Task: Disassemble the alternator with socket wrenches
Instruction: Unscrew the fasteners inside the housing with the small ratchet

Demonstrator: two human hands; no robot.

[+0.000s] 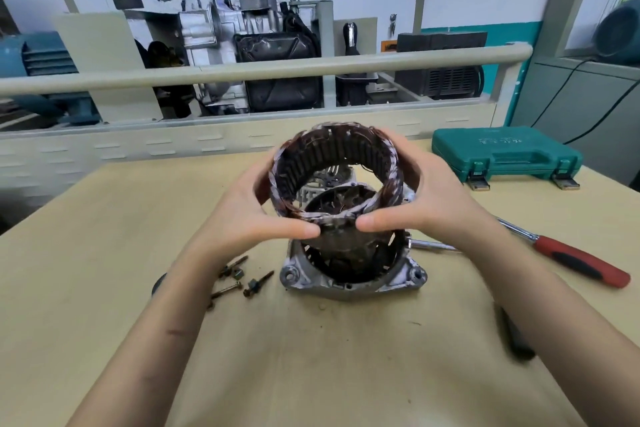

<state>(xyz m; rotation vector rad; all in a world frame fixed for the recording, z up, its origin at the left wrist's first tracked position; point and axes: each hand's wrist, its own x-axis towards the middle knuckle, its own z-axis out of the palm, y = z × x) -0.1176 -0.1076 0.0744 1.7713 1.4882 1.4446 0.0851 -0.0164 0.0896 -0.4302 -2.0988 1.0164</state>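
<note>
Stator (337, 163): held at frame centre, gripped on both sides by left hand (256, 208) and right hand (424, 199), lifted above housing (353, 270) on counter (104, 253). Bolts (239, 279) lie lower left; ratchet (568, 258) right; case (507, 154) upper right, closed.

Bare forearms, no sleeves; left hand (258, 215) and right hand (420, 208) ungloved.

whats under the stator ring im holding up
Under the stator ring, held by both hands, sits the alternator housing on the table, with dark rotor parts inside. Its interior floor is hidden.
</note>
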